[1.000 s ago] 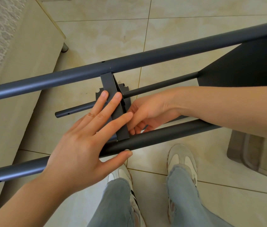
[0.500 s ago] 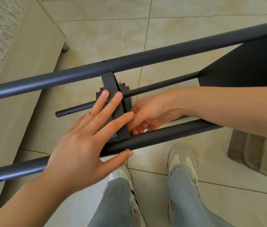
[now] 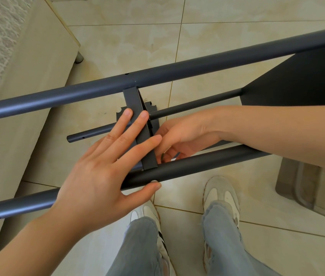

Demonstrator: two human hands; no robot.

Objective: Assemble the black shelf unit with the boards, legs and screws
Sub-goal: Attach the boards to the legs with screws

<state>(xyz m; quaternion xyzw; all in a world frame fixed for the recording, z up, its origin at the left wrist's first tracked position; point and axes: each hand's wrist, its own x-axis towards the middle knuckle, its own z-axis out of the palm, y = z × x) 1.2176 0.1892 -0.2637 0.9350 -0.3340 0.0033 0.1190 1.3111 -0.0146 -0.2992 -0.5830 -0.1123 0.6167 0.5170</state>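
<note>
At the right edge a grey see-through bin point(image 3: 305, 182) stands on the floor tiles point(image 3: 227, 40). It is cut off by the frame and partly covered by my right forearm, and I cannot make out what lies in it.

The black shelf unit stretches across my view. Its far leg point(image 3: 197, 69) and near leg point(image 3: 207, 164) run from lower left to upper right, and a narrow board point(image 3: 132, 100), seen edge-on, spans between them. My left grip point(image 3: 98, 176) lies flat on that board, fingers straight and spread, thumb along the near leg's lower side. My right grip point(image 3: 179, 140) reaches in from the right just behind the board with its fingers curled inward (whether they pinch a screw or nothing I cannot tell, since board and near leg hide the tips).

A thinner leg point(image 3: 197, 103) passes behind the board, its left end open. A second board point(image 3: 301, 84) fills the upper right, cut off by the frame. Below are my jeans point(image 3: 141, 246) and shoes point(image 3: 220, 194), and beige furniture point(image 3: 28, 96) stands at left.
</note>
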